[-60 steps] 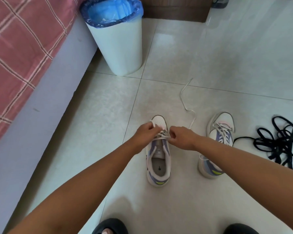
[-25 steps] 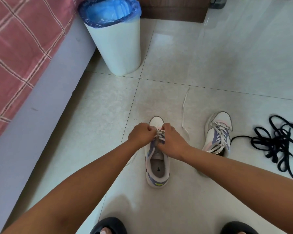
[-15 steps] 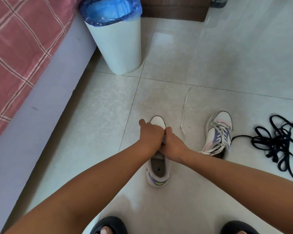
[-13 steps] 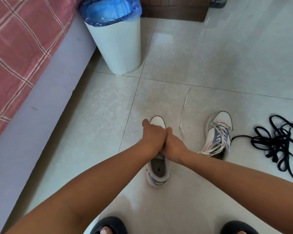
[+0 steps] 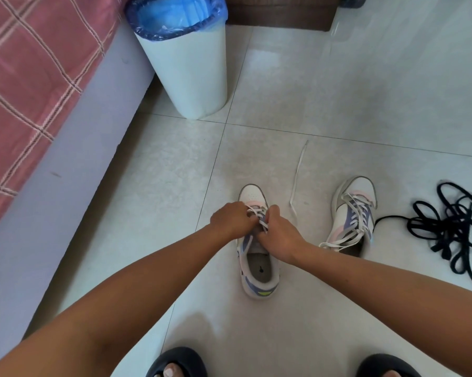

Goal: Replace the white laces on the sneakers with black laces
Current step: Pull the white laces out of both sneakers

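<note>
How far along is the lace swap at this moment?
Early. Done: one end of the white lace lies pulled loose on the floor. In hand: the left hand and right hand pinch the white lacing on the near sneaker. Left: the other sneaker is fully laced in white, and the black laces lie untouched in a heap beside it.

left hand (image 5: pixel 230 219) and right hand (image 5: pixel 279 235) covering the near sneaker's (image 5: pixel 258 268) eyelets, fingertips tucking out of sight among white laces (image 5: pixel 259 214), black laces (image 5: pixel 452 229) running off the right edge, slippers (image 5: pixel 177 361) being cropped below
</note>
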A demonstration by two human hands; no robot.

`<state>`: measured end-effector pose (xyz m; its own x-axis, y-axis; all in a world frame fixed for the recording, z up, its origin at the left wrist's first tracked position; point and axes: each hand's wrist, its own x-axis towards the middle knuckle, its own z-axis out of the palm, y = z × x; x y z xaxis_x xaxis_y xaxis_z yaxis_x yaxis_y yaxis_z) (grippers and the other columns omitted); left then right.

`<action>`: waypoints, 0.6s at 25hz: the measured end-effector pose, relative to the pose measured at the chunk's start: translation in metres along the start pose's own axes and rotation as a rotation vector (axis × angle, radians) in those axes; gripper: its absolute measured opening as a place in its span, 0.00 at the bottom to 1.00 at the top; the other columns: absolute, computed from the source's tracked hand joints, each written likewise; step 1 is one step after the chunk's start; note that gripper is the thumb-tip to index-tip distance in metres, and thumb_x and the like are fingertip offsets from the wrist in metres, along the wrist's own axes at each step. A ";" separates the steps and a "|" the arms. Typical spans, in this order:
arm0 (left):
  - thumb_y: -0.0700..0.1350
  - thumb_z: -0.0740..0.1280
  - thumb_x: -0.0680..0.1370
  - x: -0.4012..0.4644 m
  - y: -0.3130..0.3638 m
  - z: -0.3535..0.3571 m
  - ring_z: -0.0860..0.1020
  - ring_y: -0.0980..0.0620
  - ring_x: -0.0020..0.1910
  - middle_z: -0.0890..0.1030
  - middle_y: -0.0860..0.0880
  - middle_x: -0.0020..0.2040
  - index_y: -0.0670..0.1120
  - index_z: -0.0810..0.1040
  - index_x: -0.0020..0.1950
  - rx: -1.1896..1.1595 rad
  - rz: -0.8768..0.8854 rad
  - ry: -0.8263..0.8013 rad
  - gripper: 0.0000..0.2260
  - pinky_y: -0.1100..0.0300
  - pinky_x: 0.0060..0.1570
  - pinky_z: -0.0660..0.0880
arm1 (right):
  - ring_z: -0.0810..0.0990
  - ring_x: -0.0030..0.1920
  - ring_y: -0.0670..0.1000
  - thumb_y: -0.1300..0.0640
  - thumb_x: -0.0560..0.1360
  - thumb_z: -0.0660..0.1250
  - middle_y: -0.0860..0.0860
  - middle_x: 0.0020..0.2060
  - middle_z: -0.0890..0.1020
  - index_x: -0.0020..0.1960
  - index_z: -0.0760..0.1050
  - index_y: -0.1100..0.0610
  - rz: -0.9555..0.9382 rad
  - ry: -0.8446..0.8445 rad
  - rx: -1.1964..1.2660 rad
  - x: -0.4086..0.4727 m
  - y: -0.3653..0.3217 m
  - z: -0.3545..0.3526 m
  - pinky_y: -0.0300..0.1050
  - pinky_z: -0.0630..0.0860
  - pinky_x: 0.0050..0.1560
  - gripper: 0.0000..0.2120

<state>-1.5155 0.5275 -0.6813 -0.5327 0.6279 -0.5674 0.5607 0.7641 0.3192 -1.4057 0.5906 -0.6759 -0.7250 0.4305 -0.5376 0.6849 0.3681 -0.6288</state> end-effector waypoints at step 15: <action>0.46 0.54 0.82 -0.008 -0.009 0.007 0.78 0.42 0.52 0.79 0.39 0.56 0.39 0.75 0.56 -0.251 -0.143 -0.081 0.14 0.54 0.48 0.73 | 0.71 0.35 0.49 0.60 0.75 0.60 0.51 0.39 0.71 0.51 0.57 0.56 0.052 -0.006 -0.100 -0.004 0.001 0.002 0.41 0.62 0.29 0.11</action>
<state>-1.5119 0.5138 -0.6849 -0.5371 0.5055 -0.6752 0.3043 0.8627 0.4038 -1.4020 0.5876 -0.6761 -0.6886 0.4460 -0.5718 0.7251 0.4259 -0.5411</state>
